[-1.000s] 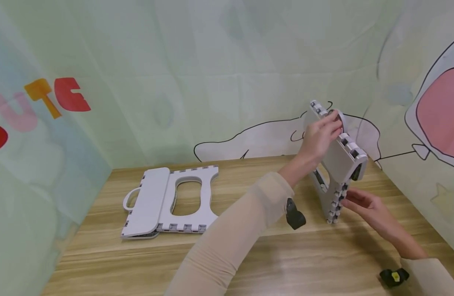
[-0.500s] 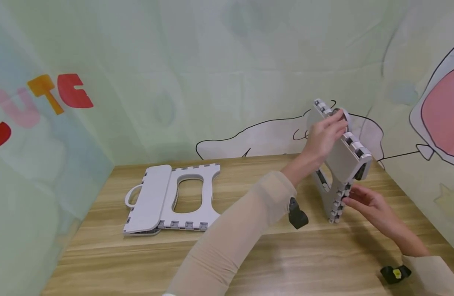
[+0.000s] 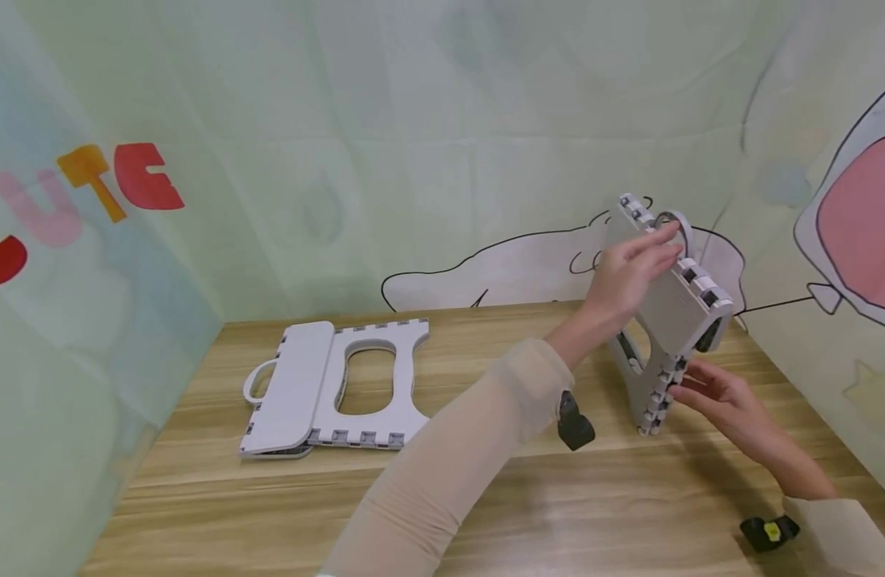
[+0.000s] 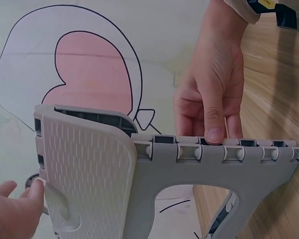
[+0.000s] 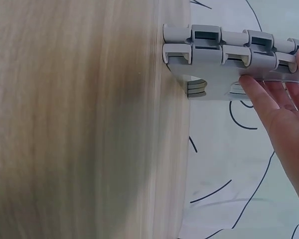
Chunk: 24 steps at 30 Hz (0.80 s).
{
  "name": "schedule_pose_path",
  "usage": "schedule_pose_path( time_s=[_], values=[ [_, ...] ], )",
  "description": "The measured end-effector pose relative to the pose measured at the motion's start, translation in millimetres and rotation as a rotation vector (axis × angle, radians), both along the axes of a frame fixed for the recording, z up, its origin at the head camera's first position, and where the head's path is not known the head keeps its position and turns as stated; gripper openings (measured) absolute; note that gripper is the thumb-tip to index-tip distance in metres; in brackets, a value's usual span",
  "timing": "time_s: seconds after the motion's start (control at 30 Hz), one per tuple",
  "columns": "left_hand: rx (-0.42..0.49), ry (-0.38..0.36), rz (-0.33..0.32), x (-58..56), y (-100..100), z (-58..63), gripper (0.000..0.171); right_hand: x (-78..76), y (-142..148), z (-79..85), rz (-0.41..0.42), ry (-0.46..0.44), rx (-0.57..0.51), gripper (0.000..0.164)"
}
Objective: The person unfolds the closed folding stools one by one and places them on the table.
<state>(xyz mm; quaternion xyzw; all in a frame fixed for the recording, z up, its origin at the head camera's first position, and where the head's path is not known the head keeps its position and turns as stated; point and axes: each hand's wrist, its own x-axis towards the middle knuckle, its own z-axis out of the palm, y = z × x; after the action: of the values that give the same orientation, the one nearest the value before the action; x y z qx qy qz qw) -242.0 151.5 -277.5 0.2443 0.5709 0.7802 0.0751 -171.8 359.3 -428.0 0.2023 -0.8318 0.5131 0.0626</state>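
A grey-white folding step stool (image 3: pixel 666 312), mostly folded, stands on its leg ends at the right of the table. My left hand (image 3: pixel 623 272) reaches over its top edge, fingers extended and fingertips at the looped carry handle (image 3: pixel 687 231). In the left wrist view those fingers spread loosely beside the textured seat panel (image 4: pixel 87 169). My right hand (image 3: pixel 734 413) pinches the hinged leg edge lower down. Its thumb (image 4: pixel 214 130) lies on the knuckled edge in the left wrist view, and its fingers (image 5: pixel 261 97) press the leg's flat face in the right wrist view.
A second folding stool (image 3: pixel 291 393) lies flat on the wood-grain table (image 3: pixel 572 513) at the left, its handle pointing left. Printed fabric (image 3: pixel 428 160) hangs right behind the table and along both sides.
The stool's top has tipped slightly to the right in the head view. My left fingers have straightened and sit lower against the handle loop. My right hand keeps its grip on the leg edge.
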Motion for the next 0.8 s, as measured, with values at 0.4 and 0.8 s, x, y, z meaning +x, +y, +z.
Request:
schedule_pose_path(
  time_s=[0.4, 0.8],
  values=[
    [0.041, 0.017, 0.088, -1.1, -8.6, -12.9, 0.024, 1.6, -1.5, 1.4, -0.004, -0.014, -0.003, 0.039],
    [-0.122, -0.047, 0.188, -8.8, -12.6, -48.7, 0.031, 2.5, -2.7, 3.4, -0.012, -0.038, 0.011, 0.042]
  ],
)
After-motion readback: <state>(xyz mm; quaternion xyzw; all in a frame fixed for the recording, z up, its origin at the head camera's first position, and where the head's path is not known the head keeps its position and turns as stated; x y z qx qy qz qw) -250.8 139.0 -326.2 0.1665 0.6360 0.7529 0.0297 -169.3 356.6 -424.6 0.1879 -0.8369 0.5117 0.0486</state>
